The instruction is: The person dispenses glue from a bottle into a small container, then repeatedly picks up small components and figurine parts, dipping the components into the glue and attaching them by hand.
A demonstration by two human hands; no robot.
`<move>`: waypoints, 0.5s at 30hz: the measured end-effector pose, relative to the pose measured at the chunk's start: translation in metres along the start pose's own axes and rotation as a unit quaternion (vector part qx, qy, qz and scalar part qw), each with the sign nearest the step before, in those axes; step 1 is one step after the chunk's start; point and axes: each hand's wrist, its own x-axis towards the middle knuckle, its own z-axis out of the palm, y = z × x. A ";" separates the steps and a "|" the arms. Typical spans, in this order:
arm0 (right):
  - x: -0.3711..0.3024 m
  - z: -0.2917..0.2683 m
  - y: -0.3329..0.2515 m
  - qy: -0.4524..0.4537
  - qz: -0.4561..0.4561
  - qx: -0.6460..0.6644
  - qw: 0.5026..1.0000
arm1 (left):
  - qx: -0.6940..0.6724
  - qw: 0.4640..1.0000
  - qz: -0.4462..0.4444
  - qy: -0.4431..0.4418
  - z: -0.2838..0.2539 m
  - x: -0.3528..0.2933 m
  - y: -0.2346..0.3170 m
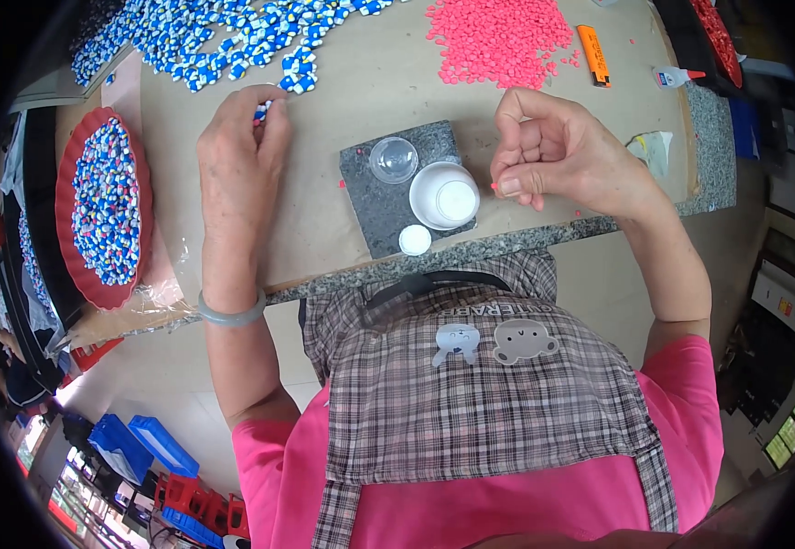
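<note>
My left hand [237, 151] is closed at the left, near the front of the spread pile of small blue-and-white pieces [224, 41]; a blue-and-white piece [261, 112] shows between thumb and fingers. On the right, my right hand [558, 151] pinches a tiny pink piece [495, 187] between thumb and forefinger, the other fingers curled. Between my hands a dark stone slab [365, 206] bears a small clear round dish [393, 160], a white cup [422, 203] with a pale round bottom inside, and a small white round cap [415, 240] by its front edge.
Beyond my right hand lies a heap of pink pieces [498, 41], beside an orange lighter [592, 55] and a small glue bottle [672, 77]. A red scalloped tray [66, 220] of blue-and-white pieces stands at the left. The granite table edge [352, 279] runs before my body.
</note>
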 end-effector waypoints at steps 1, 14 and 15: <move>0.001 0.002 -0.001 -0.004 0.001 -0.013 1.000 | -0.001 1.000 -0.002 0.000 0.000 -0.002 -0.001; 0.000 0.026 -0.019 0.041 0.059 -0.147 0.987 | -0.366 0.908 -0.201 -0.043 -0.015 -0.027 0.020; 0.000 0.027 -0.019 0.045 0.057 -0.159 0.985 | -0.376 0.903 -0.201 -0.060 -0.017 -0.029 0.020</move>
